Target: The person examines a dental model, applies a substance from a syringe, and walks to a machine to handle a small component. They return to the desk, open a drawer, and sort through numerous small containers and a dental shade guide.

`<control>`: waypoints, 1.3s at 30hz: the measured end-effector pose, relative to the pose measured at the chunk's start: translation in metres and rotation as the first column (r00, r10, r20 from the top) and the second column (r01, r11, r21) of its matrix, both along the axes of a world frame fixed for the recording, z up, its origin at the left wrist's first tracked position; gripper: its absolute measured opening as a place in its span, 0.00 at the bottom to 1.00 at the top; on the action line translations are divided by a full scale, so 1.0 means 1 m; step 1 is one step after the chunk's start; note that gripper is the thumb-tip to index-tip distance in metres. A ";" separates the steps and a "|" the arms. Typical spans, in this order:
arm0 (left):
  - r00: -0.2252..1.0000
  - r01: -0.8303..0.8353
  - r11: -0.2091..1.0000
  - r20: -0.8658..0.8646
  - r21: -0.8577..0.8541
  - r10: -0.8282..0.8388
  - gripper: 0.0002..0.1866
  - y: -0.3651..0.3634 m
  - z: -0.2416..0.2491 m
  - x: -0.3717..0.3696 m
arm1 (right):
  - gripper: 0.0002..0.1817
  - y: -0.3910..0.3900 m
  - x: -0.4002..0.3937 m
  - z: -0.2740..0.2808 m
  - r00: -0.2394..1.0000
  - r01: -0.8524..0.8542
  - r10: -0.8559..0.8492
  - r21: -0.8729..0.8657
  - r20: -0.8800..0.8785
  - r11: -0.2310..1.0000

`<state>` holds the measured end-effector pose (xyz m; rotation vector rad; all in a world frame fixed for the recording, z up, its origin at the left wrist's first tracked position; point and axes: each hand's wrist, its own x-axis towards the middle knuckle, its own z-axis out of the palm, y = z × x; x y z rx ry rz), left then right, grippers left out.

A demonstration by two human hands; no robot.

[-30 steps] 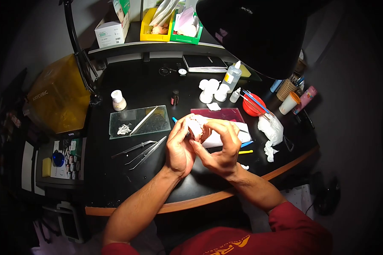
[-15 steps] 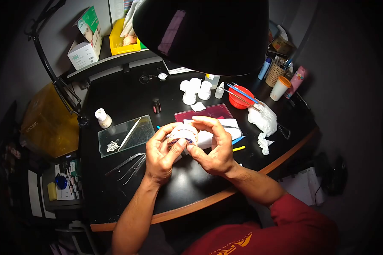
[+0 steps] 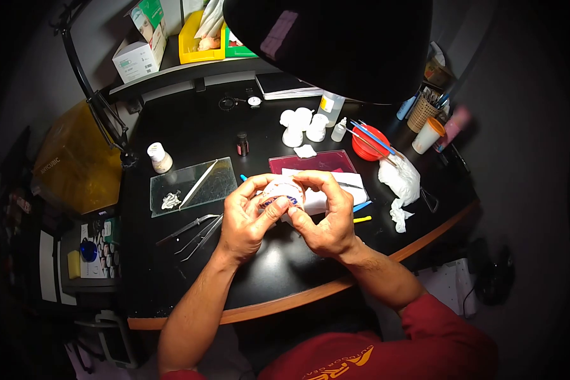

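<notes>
Between my two hands, above the black desk, is a pale dental cast [image 3: 284, 189] with dark blue marks along its near edge. My left hand [image 3: 246, 221] grips its left side, fingers curled around the back and thumb on the front. From the right, my right hand [image 3: 326, 218] holds the same cast, its thumb close beside the left thumb. Part of the cast is hidden by the fingers. Behind the hands lie a white cloth [image 3: 316, 201] and a dark red plate [image 3: 313, 162].
Left of the hands are a glass slab [image 3: 193, 187], tweezers [image 3: 199, 237] and a white-capped bottle [image 3: 159, 158]. A red bowl [image 3: 369, 143], crumpled tissue [image 3: 400, 180] and orange-rimmed cup [image 3: 429, 135] stand right. A black lamp shade [image 3: 335, 50] hangs overhead.
The camera view has shifted a little. The cast is tilted differently, showing more of its blue marks and upper face. Both hands keep hold of it.
</notes>
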<state>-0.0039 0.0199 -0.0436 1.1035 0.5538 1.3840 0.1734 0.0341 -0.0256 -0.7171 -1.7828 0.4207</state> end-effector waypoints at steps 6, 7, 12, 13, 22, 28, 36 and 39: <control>1.000 0.015 1.000 0.010 -0.018 -0.015 0.21 0.002 -0.004 -0.001 | 0.24 0.001 0.001 0.004 0.999 -0.001 0.000 0.026 0.054 1.000; 1.000 0.016 1.000 0.014 -0.027 -0.015 0.21 0.002 -0.004 -0.001 | 0.24 0.001 0.001 0.004 0.998 -0.002 0.001 0.016 0.062 1.000; 1.000 -0.001 1.000 -0.003 -0.019 0.000 0.22 0.002 -0.005 -0.001 | 0.23 0.001 0.000 0.002 0.999 -0.017 0.016 0.007 0.041 1.000; 1.000 -0.008 1.000 -0.015 -0.008 0.008 0.21 0.002 -0.006 0.000 | 0.23 0.002 0.000 0.002 0.999 -0.018 0.018 0.009 0.039 1.000; 1.000 0.002 1.000 0.004 -0.011 -0.002 0.21 0.002 -0.004 0.000 | 0.24 0.001 0.004 0.000 0.994 -0.065 0.069 -0.048 0.079 0.997; 1.000 0.015 1.000 0.011 -0.011 -0.015 0.21 0.001 -0.002 0.000 | 0.24 0.004 -0.002 -0.002 0.999 -0.051 0.051 -0.012 -0.013 0.999; 1.000 0.016 1.000 0.002 0.007 -0.016 0.22 0.003 -0.003 0.001 | 0.25 0.003 -0.001 -0.001 0.998 -0.062 0.062 -0.028 -0.012 0.998; 1.000 0.021 1.000 0.006 -0.005 -0.021 0.22 0.001 -0.002 0.001 | 0.26 0.002 -0.001 0.000 0.997 -0.071 0.070 -0.048 -0.011 0.996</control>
